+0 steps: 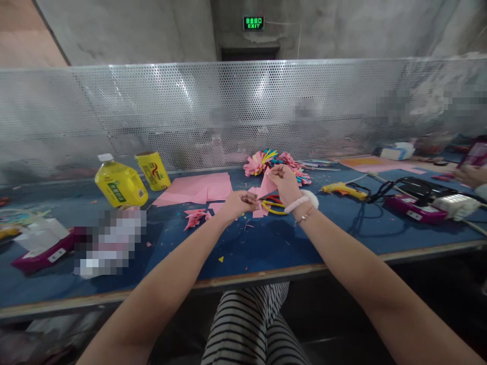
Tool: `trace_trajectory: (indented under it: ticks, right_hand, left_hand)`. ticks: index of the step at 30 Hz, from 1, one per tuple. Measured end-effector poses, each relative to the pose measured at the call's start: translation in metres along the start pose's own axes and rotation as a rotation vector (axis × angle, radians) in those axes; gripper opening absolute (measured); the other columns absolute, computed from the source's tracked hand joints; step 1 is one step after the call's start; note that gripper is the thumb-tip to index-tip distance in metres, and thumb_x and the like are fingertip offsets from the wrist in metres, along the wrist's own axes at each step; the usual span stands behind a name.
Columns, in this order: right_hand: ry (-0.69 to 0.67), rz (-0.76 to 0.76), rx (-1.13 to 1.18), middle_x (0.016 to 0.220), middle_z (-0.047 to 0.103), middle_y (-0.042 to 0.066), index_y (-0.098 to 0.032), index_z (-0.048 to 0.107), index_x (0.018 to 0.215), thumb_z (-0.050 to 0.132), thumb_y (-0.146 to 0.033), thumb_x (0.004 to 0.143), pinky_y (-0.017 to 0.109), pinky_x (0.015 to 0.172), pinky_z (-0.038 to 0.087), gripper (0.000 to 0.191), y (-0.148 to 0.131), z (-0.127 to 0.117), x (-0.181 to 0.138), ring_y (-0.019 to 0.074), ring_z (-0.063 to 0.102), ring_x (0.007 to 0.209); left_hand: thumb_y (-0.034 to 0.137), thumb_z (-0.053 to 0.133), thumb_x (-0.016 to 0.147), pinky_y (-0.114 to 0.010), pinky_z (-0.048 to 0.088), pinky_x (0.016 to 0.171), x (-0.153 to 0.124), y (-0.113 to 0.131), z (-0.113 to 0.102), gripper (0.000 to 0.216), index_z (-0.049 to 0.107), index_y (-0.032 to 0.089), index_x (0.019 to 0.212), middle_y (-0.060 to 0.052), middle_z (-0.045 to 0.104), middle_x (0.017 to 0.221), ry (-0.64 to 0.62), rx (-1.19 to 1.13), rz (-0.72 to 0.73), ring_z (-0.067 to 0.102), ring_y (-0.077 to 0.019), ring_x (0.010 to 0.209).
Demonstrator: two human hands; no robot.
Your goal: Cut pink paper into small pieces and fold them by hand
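Note:
My left hand (238, 203) and my right hand (283, 182) are both closed on a small pink paper piece (265, 186), held just above the blue table (266, 243). The left pinches its lower left corner, the right its upper edge. Yellow-handled scissors (274, 206) lie on the table right under my hands. Small folded pink pieces (196, 217) lie to the left of my left hand, and flat pink paper sheets (198, 190) lie behind them. A pile of folded paper flowers (276, 163), pink with some coloured ones, sits just beyond my right hand.
Two yellow bottles (120, 185) stand at the back left. A yellow glue gun (342, 190) with black cables (384, 190) lies to the right, next to a magenta box (413, 210). A perforated metal screen (243, 111) closes the back. Another person's hand (470, 175) rests far right.

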State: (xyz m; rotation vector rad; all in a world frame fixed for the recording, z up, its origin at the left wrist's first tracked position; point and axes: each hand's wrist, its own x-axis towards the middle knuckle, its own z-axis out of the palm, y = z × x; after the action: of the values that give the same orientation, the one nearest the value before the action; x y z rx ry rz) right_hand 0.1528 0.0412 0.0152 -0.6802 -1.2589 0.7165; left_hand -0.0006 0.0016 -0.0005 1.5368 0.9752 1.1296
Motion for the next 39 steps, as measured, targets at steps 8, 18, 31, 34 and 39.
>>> trace_trajectory:
  ticks: [8, 18, 31, 34, 39]
  right_hand:
    - [0.004, -0.020, -0.024, 0.070, 0.049, -0.002, -0.018, 0.045, 0.073, 0.060, -0.022, 0.061, 0.026, 0.070, 0.041, 0.020, 0.002, -0.001, 0.000, 0.0088, 0.049, 0.066]
    - [-0.074, 0.035, 0.022, 0.078, 0.051, -0.001, -0.019, 0.044, 0.078, 0.061, -0.027, 0.063, 0.024, 0.067, 0.043, 0.024, -0.001, 0.002, -0.004, 0.0095, 0.049, 0.072]
    - [-0.233, 0.236, 0.086, 0.063, 0.051, -0.005, -0.018, 0.045, 0.080, 0.065, -0.022, 0.058, 0.023, 0.054, 0.044, 0.030, -0.005, 0.011, -0.016, 0.0067, 0.050, 0.054]
    - [-0.291, 0.163, -0.077, 0.060, 0.051, -0.005, -0.017, 0.047, 0.082, 0.064, -0.019, 0.059, 0.024, 0.053, 0.043, 0.028, -0.005, 0.010, -0.015, 0.0079, 0.050, 0.053]
    - [-0.401, 0.011, -0.222, 0.065, 0.056, -0.001, -0.015, 0.050, 0.085, 0.060, -0.016, 0.061, 0.025, 0.056, 0.043, 0.025, -0.007, 0.011, -0.018, 0.0099, 0.053, 0.059]
  left_hand:
    - [0.025, 0.070, 0.054, -0.027, 0.050, 0.062, 0.002, -0.004, -0.002, 0.023, 0.062, 0.012, 0.072, -0.006, 0.066, 0.066, -0.031, -0.074, -0.006, 0.060, -0.0109, 0.059]
    - [0.017, 0.067, 0.055, -0.026, 0.050, 0.058, 0.004, -0.002, -0.003, 0.015, 0.059, 0.010, 0.064, -0.004, 0.062, 0.055, 0.028, -0.111, 0.009, 0.059, -0.0105, 0.052]
    - [0.025, 0.068, 0.057, -0.027, 0.049, 0.056, -0.001, 0.004, 0.002, 0.021, 0.053, 0.011, 0.064, -0.004, 0.062, 0.057, 0.043, -0.203, -0.036, 0.060, -0.0126, 0.053]
    - [0.028, 0.068, 0.058, -0.026, 0.048, 0.057, 0.000, 0.004, 0.002, 0.023, 0.051, 0.012, 0.063, -0.001, 0.059, 0.055, 0.086, -0.210, -0.010, 0.058, -0.0102, 0.052]
    - [0.024, 0.070, 0.053, -0.020, 0.044, 0.052, 0.009, 0.000, -0.005, 0.026, 0.047, 0.013, 0.060, 0.004, 0.053, 0.051, 0.176, -0.269, 0.106, 0.051, -0.0050, 0.046]
